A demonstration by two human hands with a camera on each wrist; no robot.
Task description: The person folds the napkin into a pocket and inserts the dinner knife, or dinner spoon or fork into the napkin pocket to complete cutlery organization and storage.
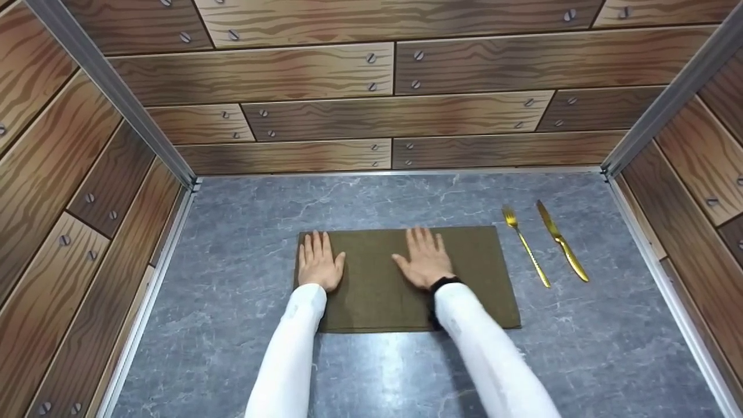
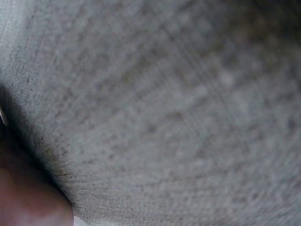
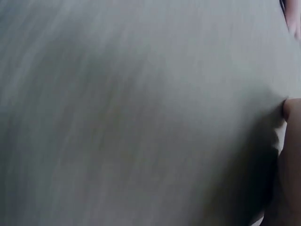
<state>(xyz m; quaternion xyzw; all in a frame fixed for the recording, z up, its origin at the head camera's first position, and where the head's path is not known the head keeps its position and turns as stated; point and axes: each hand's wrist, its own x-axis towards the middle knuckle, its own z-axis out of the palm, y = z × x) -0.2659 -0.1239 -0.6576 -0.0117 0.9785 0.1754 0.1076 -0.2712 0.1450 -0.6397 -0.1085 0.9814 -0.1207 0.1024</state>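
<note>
Two white fabric sleeves (image 1: 284,354) nearest. Left hand (image 1: 319,267) flat by the left edge of one olive-brown rectangular cloth (image 1: 371,278); right hand (image 1: 426,261) flat, right of its centre. Fingers of both straight, gripping nothing. Cloth lies midway across the grey veined worktop (image 1: 232,278). One gold-coloured fork (image 1: 524,244), one gold-coloured knife (image 1: 558,238): towards worktop's far right corner.

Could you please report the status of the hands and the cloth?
Left hand, right hand: palms down on olive cloth. Cloth lying flat. Gold fork, gold knife off its right edge, not obstructing.
</note>
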